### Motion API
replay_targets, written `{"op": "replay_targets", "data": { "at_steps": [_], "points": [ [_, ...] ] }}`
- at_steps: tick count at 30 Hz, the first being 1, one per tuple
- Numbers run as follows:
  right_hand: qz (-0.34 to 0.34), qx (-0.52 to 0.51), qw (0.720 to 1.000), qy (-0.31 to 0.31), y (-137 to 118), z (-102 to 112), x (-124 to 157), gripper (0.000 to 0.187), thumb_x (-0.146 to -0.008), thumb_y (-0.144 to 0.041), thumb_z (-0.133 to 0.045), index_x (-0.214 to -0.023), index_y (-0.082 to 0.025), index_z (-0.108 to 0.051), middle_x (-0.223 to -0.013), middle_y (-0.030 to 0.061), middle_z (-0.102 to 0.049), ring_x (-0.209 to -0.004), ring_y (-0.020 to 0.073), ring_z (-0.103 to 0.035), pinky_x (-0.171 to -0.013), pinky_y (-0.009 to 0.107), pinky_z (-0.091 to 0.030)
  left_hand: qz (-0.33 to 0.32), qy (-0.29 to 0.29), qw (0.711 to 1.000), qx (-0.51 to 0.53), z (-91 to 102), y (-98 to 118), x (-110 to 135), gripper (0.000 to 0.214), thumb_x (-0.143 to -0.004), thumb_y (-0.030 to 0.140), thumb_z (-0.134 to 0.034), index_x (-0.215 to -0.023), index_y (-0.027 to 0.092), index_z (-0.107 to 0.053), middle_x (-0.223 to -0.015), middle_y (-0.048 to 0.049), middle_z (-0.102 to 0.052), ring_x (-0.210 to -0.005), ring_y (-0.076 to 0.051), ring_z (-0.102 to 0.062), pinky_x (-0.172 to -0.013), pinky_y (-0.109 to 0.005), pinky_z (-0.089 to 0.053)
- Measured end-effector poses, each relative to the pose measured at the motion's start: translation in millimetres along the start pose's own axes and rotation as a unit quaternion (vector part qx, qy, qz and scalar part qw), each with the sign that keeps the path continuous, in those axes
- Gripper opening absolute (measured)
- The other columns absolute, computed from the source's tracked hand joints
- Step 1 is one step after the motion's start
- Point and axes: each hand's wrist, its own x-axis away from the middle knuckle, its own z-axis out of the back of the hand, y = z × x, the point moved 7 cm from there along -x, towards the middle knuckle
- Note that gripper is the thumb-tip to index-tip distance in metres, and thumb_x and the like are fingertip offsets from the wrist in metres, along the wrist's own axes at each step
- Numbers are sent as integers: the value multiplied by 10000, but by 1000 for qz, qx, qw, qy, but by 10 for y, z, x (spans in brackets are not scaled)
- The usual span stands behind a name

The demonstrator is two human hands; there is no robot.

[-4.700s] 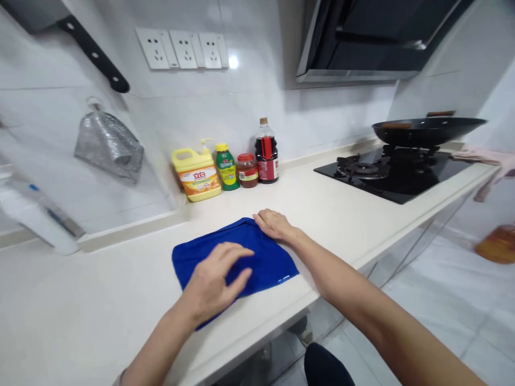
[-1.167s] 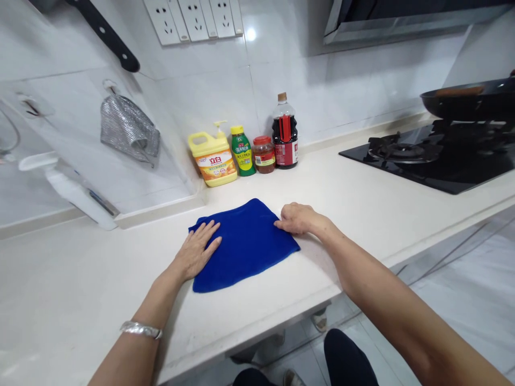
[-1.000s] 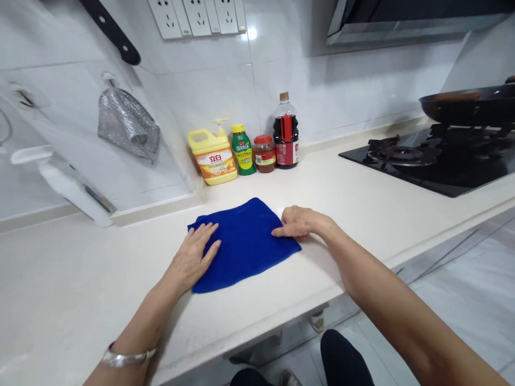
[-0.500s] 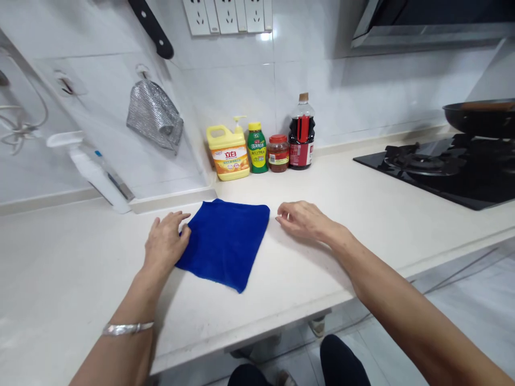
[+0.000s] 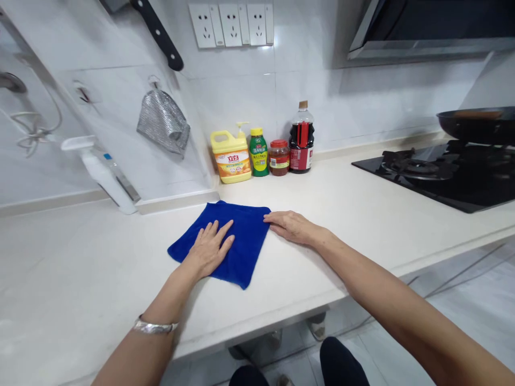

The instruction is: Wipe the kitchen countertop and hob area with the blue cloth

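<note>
Already the blue cloth [image 5: 249, 231] is lying flat, edges uneven; left hand [image 5: 208, 251] is resting, fingers apart; right hand [image 5: 292, 226] is touching, grip unclear.

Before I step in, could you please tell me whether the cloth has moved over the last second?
Yes: the cloth has shifted left, farther from the hob.

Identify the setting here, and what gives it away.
A kitchen, probably a home one: a hob with a wok on it, a hood higher on the wall, and a knife by the sockets.
</note>
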Motion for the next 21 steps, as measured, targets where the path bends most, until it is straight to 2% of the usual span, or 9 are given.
{"op": "replay_targets", "data": {
  "at_steps": [4, 7, 10, 12, 14, 16, 18, 21],
  "points": [
    [-72, 67, 995, -25, -14, 89, -12, 330, -973, -174, -413, -1174, -208, -673, -1226, 85, -712, -1148, 229, -655, -951, 357, -495, -5, -5, 1000, 7, 14, 81, 61, 613, -1013, 530, -243, -1569, 275, -219, -1622, -167, -236, -1505, -329, -155, -1215, -546, -199],
    [-158, 126, 978, -46, 38, 231, 79, 280, -953, -215, -427, -995, -205, -703, -994, 103, -756, -937, 266, -707, -764, 347, -493, -31, -10, 999, 17, 12, 259, 148, 644, -1002, 550, -281, -1576, 275, -185, -1627, -166, -219, -1508, -334, -134, -1219, -547, -188],
    [-263, 147, 953, 9, 158, 404, 210, 270, -949, -229, -419, -956, -194, -686, -948, 109, -746, -887, 273, -698, -696, 332, -450, -57, -24, 998, 21, 3, 492, 236, 635, -994, 539, -339, -1572, 321, -190, -1636, -147, -202, -1503, -369, -106, -1210, -582, -190],
    [-305, 125, 942, 62, 217, 443, 258, 284, -974, -248, -394, -1057, -193, -659, -1015, 105, -740, -920, 261, -688, -713, 328, -445, -64, -25, 997, 29, 11, 597, 255, 632, -989, 535, -367, -1567, 339, -204, -1633, -134, -225, -1500, -380, -117, -1204, -598, -201],
    [-303, 88, 945, 89, 232, 381, 237, 319, -1008, -304, -377, -1197, -189, -608, -1106, 104, -725, -983, 250, -672, -771, 329, -453, -74, -7, 996, 41, 42, 639, 233, 631, -993, 526, -363, -1567, 304, -223, -1617, -138, -276, -1505, -343, -163, -1219, -569, -193],
    [-276, 74, 955, 84, 215, 270, 173, 352, -1021, -348, -391, -1259, -171, -579, -1175, 122, -702, -1066, 250, -641, -861, 337, -451, -77, 24, 996, 45, 78, 606, 185, 618, -1004, 498, -339, -1559, 238, -262, -1601, -150, -314, -1504, -287, -211, -1241, -514, -170],
    [-256, 78, 961, 73, 201, 170, 116, 332, -1010, -341, -437, -1239, -160, -596, -1205, 133, -685, -1128, 255, -604, -929, 343, -436, -60, 49, 996, 39, 93, 515, 130, 603, -1009, 466, -320, -1544, 189, -300, -1596, -156, -322, -1500, -263, -236, -1249, -485, -158],
    [-254, 71, 962, 72, 215, 88, 88, 274, -977, -304, -508, -1190, -172, -619, -1196, 124, -672, -1120, 251, -588, -924, 339, -439, -28, 49, 998, 28, 69, 383, 78, 612, -1008, 469, -300, -1539, 163, -311, -1598, -152, -314, -1501, -266, -229, -1249, -488, -161]
  ]
}}
